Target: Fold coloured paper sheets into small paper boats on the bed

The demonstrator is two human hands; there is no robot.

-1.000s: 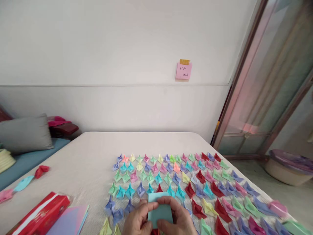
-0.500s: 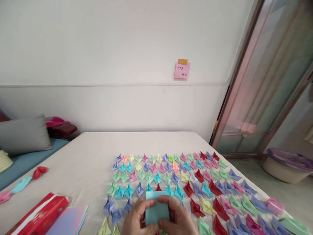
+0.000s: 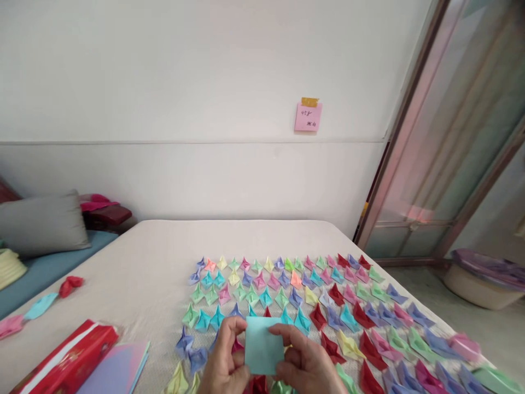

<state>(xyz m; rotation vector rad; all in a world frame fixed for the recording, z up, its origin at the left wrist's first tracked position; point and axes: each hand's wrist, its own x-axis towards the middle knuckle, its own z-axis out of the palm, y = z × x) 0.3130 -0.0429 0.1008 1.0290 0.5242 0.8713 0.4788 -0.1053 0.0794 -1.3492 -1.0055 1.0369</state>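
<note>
A small light-blue square of paper (image 3: 264,346) is held up between both hands, low in the middle of the view. My left hand (image 3: 226,358) pinches its left edge, and my right hand (image 3: 305,361) grips its right edge with the index finger near the top corner. Whether the square is folded in layers I cannot tell. Beneath and behind the hands lie rows of folded paper boats (image 3: 295,298) in many colours. My hands hide some of the nearest boats.
A red plastic packet (image 3: 69,355) and a stack of coloured paper sheets (image 3: 118,369) lie at the lower left. Three folded pieces, including a red one (image 3: 70,285), sit on the left edge of the cloth-covered table (image 3: 135,262). A pink note (image 3: 308,117) is taped to the wall.
Fingers have shifted from the front of the light-blue paper out to its side edges, leaving its face uncovered. The view has moved very slightly.
</note>
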